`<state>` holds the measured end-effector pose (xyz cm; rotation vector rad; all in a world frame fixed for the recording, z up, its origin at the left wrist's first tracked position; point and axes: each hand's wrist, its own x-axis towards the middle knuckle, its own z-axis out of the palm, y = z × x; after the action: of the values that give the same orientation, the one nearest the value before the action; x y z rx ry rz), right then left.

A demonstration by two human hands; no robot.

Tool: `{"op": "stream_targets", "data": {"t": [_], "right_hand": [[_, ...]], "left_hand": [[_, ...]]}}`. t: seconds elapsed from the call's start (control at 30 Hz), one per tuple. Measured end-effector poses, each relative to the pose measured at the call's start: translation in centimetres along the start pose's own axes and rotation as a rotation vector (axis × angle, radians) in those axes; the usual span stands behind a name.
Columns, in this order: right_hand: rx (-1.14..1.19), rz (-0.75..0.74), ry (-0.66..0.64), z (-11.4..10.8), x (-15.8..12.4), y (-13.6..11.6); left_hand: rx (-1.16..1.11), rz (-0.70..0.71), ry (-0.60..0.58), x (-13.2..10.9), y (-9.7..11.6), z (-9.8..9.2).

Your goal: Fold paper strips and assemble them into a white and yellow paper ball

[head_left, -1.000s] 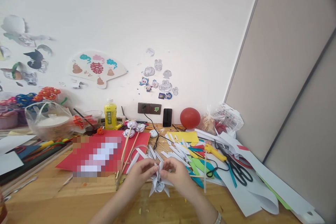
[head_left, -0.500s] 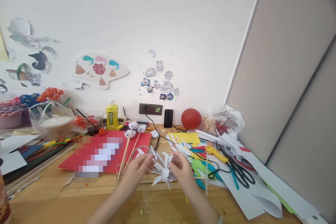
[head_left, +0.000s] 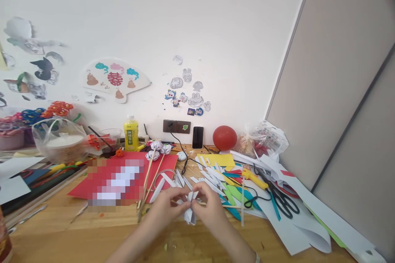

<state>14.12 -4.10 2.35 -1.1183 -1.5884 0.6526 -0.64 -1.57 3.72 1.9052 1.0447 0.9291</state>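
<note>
While both hands [head_left: 191,207] meet above the tabletop [head_left: 92,238], their fingers [head_left: 180,201] pinch a white paper flower [head_left: 190,213].

Far wall, left of centre: fan-shaped paper cutout [head_left: 115,80] bears one large red double-happiness character, 囍. Far edge of the table: yellow bottle [head_left: 131,133] carries dark characters on its label, too small to read. Red sheet [head_left: 154,168], near left: print blurred out, unreadable.
</note>
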Motion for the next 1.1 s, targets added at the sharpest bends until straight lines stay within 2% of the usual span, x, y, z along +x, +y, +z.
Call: {"op": "stream_targets", "data": {"t": [0.2,0.33,0.43,0.57,0.77,1.1], "right_hand": [[-0.059,0.005,-0.018,-0.6,0.2,-0.2],[-0.137,0.000,0.006,-1.2,0.5,0.1],[-0.184,-0.010,-0.026,-1.4,0.6,0.3],[-0.130,-0.013,-0.070,-1.4,0.5,0.2],[0.023,0.032,-0.040,-1.0,0.4,0.2],[0.004,0.079,-0.023,-0.2,0.2,0.9]], "left_hand": [[0.006,0.028,-0.006,-0.1,0.5,0.0],[0.029,0.001,0.058,0.1,0.2,-0.3],[0.015,-0.032,0.103,0.2,0.1,-0.4],[-0.065,-0.067,0.059,0.2,0.3,-0.3],[-0.252,-0.179,0.015,0.2,0.2,0.2],[-0.046,-0.082,0.049,0.0,0.2,0.7]]}}
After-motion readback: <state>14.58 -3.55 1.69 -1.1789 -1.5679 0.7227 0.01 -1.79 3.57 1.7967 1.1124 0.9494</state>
